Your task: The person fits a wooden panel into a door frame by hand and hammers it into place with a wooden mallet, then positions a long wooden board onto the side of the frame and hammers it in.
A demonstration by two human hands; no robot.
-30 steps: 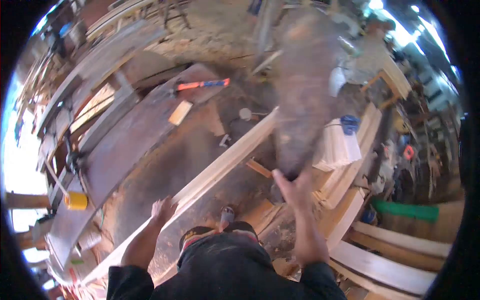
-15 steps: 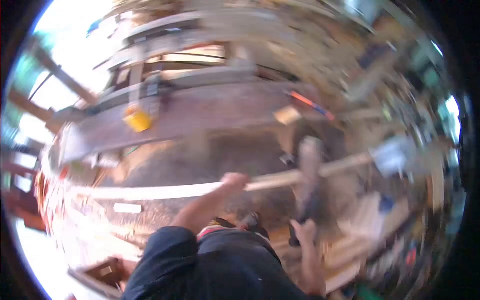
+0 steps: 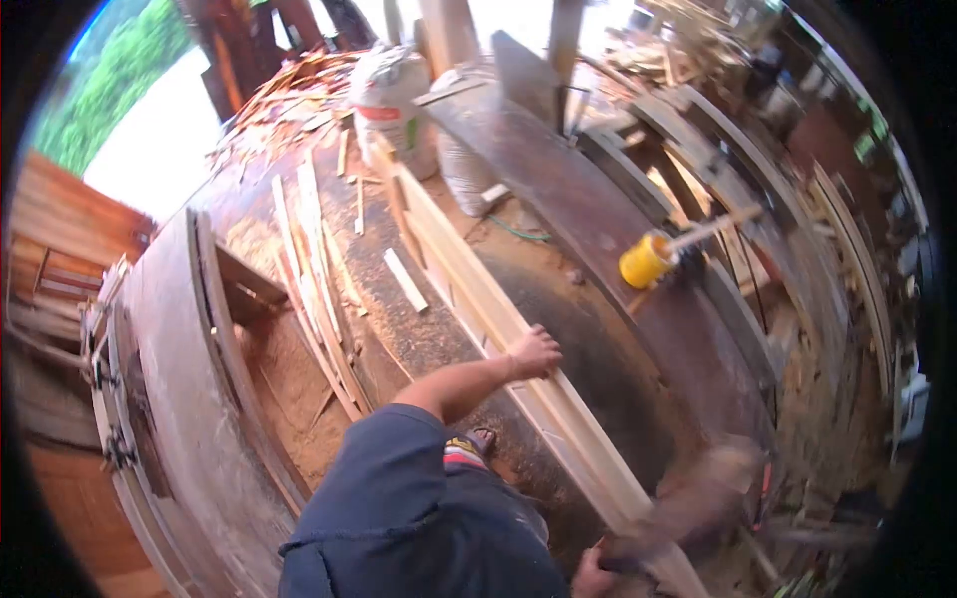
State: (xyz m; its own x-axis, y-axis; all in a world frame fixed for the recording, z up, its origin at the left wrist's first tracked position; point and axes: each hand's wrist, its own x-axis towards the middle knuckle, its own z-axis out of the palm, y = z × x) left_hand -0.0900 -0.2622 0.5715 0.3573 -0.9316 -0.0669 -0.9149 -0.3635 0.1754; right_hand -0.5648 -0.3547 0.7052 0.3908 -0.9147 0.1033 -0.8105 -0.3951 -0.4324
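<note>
A long pale length of timber (image 3: 464, 269), stepped along its side, runs from the upper middle to the lower right. Over its middle, my left hand (image 3: 535, 351) is wrapped around the edge. Low in the view, my right hand (image 3: 595, 573) is closed on a thick, club-like tool (image 3: 703, 490). The tool is smeared by motion, dark near the hand and brown toward its far end, and overlaps the timber's near end; its exact kind I cannot tell.
A dark plank bench (image 3: 558, 189) crosses beyond the timber, bearing a yellow container (image 3: 646, 261). Thin wood strips (image 3: 317, 269) and sawdust cover the ground at left. A white sack (image 3: 389, 100) stands near the timber's far end; another plank bench (image 3: 184, 349) lies left.
My view has swung left, so the timber now slants rather than lying across. My left hand stays on it. The tool in my right hand has shifted down and right in the view.
</note>
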